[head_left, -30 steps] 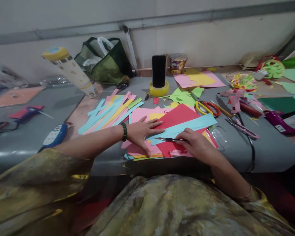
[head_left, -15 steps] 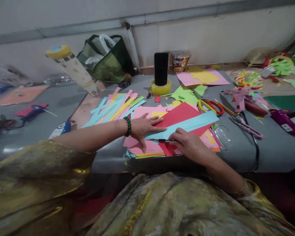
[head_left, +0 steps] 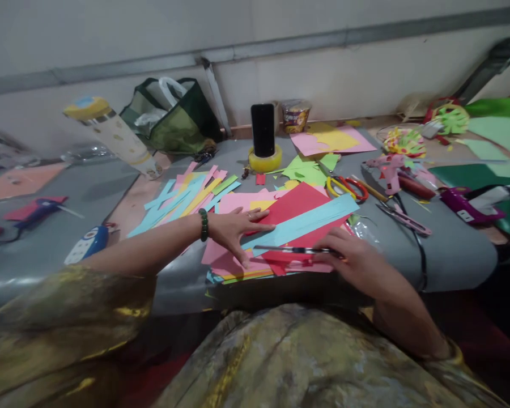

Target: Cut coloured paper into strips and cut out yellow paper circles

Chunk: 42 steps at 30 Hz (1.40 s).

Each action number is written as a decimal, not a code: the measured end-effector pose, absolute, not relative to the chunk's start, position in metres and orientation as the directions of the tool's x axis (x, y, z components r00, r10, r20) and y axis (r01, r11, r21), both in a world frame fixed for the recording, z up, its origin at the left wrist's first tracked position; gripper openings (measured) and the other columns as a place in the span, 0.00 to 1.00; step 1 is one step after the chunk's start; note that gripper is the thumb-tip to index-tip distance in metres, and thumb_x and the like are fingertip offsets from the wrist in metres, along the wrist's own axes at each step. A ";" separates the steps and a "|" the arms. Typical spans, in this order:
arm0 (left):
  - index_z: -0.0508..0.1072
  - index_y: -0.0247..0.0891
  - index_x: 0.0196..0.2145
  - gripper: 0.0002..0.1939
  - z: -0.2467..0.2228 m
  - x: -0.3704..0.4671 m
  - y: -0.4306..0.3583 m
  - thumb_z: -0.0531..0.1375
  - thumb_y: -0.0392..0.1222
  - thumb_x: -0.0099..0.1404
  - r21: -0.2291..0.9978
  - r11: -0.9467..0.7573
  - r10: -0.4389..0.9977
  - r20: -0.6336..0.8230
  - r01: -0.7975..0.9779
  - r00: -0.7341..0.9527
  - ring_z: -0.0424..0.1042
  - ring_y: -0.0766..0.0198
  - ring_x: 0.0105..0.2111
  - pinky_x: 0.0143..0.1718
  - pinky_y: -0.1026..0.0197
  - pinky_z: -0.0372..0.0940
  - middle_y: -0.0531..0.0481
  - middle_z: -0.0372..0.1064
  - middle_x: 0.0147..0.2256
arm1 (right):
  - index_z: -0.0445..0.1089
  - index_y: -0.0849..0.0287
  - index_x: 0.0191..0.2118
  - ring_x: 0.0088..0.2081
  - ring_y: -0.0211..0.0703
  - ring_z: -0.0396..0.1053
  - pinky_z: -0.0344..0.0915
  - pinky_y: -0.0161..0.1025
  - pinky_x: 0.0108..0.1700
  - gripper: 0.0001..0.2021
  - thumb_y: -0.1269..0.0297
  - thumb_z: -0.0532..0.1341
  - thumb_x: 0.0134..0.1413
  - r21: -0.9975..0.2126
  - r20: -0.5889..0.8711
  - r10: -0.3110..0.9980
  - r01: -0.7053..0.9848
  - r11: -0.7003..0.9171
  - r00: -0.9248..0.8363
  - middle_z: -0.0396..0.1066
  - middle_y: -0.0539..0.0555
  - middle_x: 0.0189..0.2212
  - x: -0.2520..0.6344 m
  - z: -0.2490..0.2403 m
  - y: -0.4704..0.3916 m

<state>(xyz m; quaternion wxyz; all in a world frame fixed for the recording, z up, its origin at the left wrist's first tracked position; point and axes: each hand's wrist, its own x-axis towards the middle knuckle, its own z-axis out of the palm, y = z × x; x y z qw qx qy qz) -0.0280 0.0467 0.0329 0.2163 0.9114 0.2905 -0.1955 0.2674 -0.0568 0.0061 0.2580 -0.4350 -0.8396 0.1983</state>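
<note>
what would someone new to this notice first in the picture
Probably the bright red sheet near the middle, with a light blue strip lying slantwise across it and the left hand pressed flat at its left end. Next, the fan of coloured paper strips just beyond the left forearm, and the dark phone upright in a yellow tape roll behind the papers.
</note>
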 end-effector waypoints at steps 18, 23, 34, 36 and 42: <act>0.78 0.32 0.40 0.14 0.036 0.068 0.026 0.53 0.28 0.64 -0.104 -0.630 0.764 -0.263 0.770 0.589 0.78 0.52 0.40 0.39 0.58 0.70 0.36 0.77 0.38 | 0.74 0.55 0.32 0.32 0.51 0.70 0.65 0.46 0.33 0.16 0.50 0.55 0.52 -0.562 0.475 0.779 0.822 -0.090 0.410 0.73 0.58 0.31 0.376 -0.037 -0.049; 0.78 0.29 0.36 0.14 0.029 0.070 0.024 0.51 0.27 0.63 -0.060 -0.579 0.804 -0.206 0.813 0.558 0.78 0.47 0.41 0.41 0.53 0.72 0.31 0.77 0.37 | 0.73 0.55 0.34 0.31 0.51 0.69 0.64 0.46 0.32 0.15 0.53 0.53 0.55 -0.516 0.409 0.815 0.841 -0.165 0.411 0.73 0.60 0.34 0.372 -0.041 -0.047; 0.74 0.35 0.40 0.17 0.072 -0.028 0.047 0.48 0.33 0.61 0.142 -0.132 0.987 -0.074 0.981 0.144 0.77 0.61 0.33 0.33 0.64 0.70 0.48 0.76 0.32 | 0.68 0.51 0.31 0.31 0.58 0.68 0.64 0.52 0.32 0.15 0.47 0.53 0.56 -0.494 0.397 0.862 0.865 -0.088 0.315 0.70 0.59 0.27 0.379 -0.058 -0.040; 0.75 0.36 0.38 0.17 0.077 -0.062 0.050 0.47 0.34 0.59 0.145 -0.013 0.996 -0.084 0.989 0.026 0.75 0.61 0.27 0.26 0.65 0.68 0.50 0.73 0.24 | 0.69 0.51 0.32 0.30 0.57 0.68 0.64 0.52 0.32 0.15 0.47 0.53 0.55 -0.521 0.381 0.870 0.850 -0.076 0.311 0.69 0.58 0.26 0.377 -0.055 -0.040; 0.76 0.39 0.30 0.13 0.065 -0.124 0.039 0.52 0.39 0.52 0.084 0.150 0.986 -0.089 0.985 -0.143 0.73 0.55 0.24 0.26 0.60 0.69 0.52 0.66 0.15 | 0.69 0.49 0.30 0.30 0.57 0.69 0.63 0.53 0.32 0.12 0.49 0.56 0.52 -0.545 0.296 0.892 0.827 -0.137 0.343 0.70 0.60 0.26 0.374 -0.049 -0.040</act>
